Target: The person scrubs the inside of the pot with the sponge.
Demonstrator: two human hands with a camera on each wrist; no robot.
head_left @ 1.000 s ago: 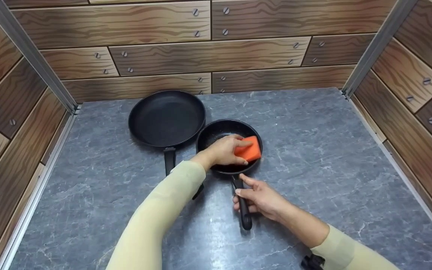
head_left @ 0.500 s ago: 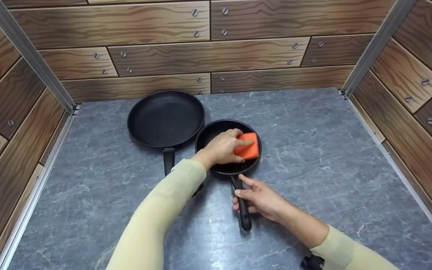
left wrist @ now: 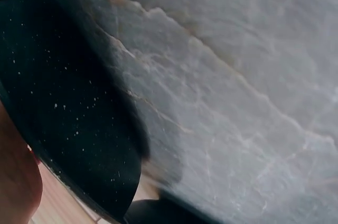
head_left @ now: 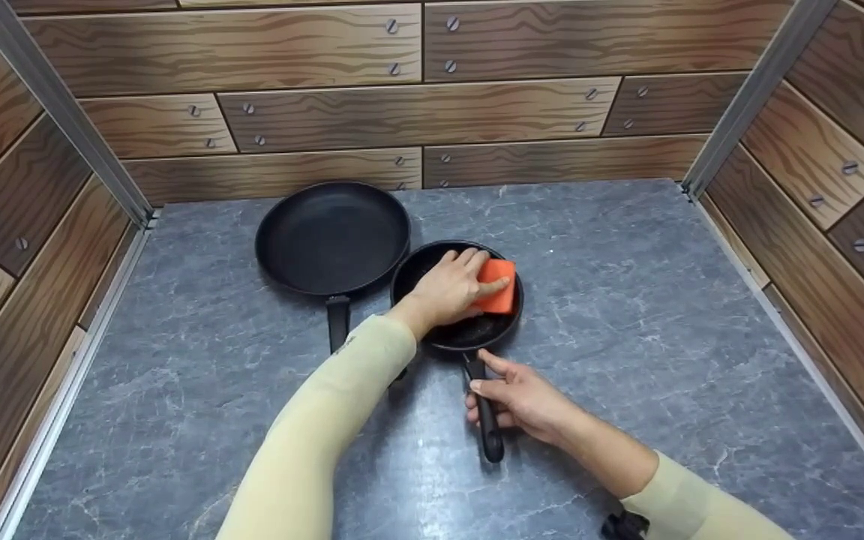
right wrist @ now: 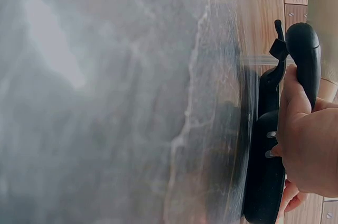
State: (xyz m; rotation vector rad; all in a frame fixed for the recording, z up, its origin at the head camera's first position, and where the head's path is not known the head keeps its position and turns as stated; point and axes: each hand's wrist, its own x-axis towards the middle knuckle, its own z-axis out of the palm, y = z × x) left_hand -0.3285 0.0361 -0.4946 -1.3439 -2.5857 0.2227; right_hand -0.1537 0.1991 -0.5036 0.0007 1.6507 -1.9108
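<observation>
My left hand is inside the small black frying pan and holds an orange sponge against the pan's right inner side. One finger lies across the sponge's face. With my right hand I grip the pan's black handle, thumb on top and fingers wrapped beneath. In the right wrist view that handle rises past my right hand. White-specked, the pan's outer wall fills the left of the left wrist view, where only the edge of my left hand shows.
A larger black frying pan stands close against the small one, at the back left. Its handle points toward me, partly covered by my left sleeve. Wood-patterned walls border the grey marbled tabletop.
My left hand has slid the sponge a short way toward the far side of the small pan. My right hand keeps the same grip on the handle.
</observation>
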